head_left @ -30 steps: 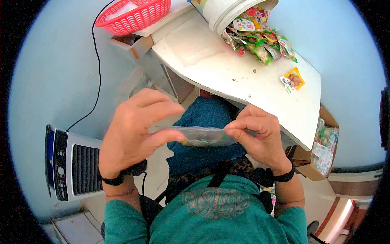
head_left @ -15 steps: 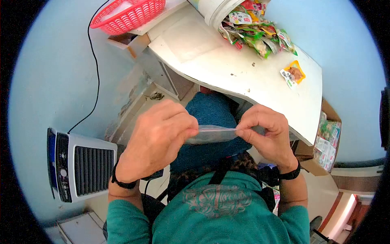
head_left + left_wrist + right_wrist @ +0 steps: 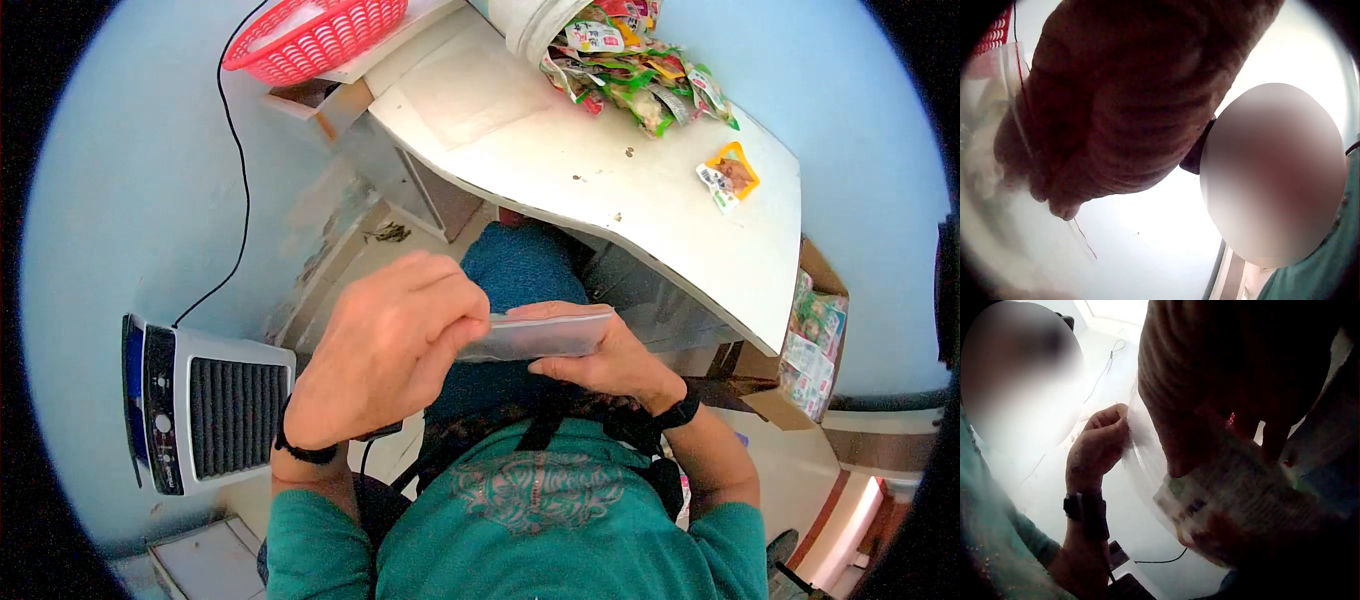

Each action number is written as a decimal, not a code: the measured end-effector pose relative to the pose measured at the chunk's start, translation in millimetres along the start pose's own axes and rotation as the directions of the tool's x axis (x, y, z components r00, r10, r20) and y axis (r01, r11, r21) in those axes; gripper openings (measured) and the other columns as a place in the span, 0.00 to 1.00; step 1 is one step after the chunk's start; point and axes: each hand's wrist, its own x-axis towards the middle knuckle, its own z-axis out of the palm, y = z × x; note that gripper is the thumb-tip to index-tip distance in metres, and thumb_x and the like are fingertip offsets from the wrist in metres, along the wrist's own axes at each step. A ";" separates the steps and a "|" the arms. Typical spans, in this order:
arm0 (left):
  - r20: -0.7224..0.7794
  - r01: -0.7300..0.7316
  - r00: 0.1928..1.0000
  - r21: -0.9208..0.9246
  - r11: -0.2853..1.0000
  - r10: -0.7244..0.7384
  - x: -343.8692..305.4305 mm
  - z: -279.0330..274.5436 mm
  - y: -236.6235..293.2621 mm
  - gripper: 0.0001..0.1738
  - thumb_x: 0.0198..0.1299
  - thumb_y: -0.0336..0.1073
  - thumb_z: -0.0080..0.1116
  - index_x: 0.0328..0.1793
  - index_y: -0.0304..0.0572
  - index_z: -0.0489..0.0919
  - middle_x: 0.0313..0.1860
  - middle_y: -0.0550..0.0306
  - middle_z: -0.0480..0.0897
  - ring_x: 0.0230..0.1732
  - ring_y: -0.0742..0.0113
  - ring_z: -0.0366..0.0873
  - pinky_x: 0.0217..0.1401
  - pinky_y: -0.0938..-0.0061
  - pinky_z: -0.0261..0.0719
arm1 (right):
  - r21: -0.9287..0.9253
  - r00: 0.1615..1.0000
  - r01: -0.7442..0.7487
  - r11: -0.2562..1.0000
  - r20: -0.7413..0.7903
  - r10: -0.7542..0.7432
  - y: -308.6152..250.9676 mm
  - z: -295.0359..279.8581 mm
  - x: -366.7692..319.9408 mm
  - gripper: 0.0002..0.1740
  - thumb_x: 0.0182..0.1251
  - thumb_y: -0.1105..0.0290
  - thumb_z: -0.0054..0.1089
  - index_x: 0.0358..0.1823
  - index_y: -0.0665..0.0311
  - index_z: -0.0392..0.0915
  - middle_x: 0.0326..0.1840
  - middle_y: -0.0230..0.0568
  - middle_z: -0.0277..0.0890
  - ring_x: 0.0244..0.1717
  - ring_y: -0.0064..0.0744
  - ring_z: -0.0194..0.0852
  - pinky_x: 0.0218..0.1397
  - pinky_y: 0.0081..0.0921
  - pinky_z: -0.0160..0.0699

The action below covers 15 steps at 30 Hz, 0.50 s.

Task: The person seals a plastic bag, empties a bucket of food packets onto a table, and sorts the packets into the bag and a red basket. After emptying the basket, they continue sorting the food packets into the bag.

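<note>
A clear zip bag point(image 3: 540, 336) with snack packets inside is held over my lap, lying nearly flat. My left hand point(image 3: 468, 335) pinches its left end between thumb and fingers. Beneath the bag my right hand point(image 3: 572, 366) cradles it, with fingertips curling over the far edge and the thumb under the near side. The right wrist view shows the bag point(image 3: 1235, 500) against the right palm, printed packets visible through it, and the left hand point(image 3: 1102, 440) gripping the bag's edge. Most of the left wrist view is filled by the left hand point(image 3: 1116, 106), with the bag point(image 3: 985, 156) at the left.
A white table point(image 3: 600, 190) stands ahead with a pile of snack packets point(image 3: 640, 80) spilling from a tipped white bucket point(image 3: 520, 25) and one orange packet point(image 3: 730, 175). A red basket point(image 3: 320, 35) sits far left. A white fan unit point(image 3: 200, 400) stands left; a cardboard box point(image 3: 815, 340) of packets stands right.
My right hand let go of the bag's right top edge and slid underneath it. The bag turned from edge-on to lying flat. The left hand kept its pinch.
</note>
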 end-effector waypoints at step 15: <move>0.622 0.613 0.731 -0.421 0.668 -0.280 18.0 63.7 -95.7 0.07 0.65 0.35 0.59 0.36 0.41 0.79 0.24 0.69 0.78 0.23 0.81 0.70 0.25 0.81 0.68 | -0.294 0.985 0.172 0.940 0.030 -0.171 4.1 -8.7 -15.4 0.24 0.53 0.76 0.71 0.55 0.64 0.80 0.57 0.45 0.80 0.60 0.42 0.78 0.67 0.33 0.72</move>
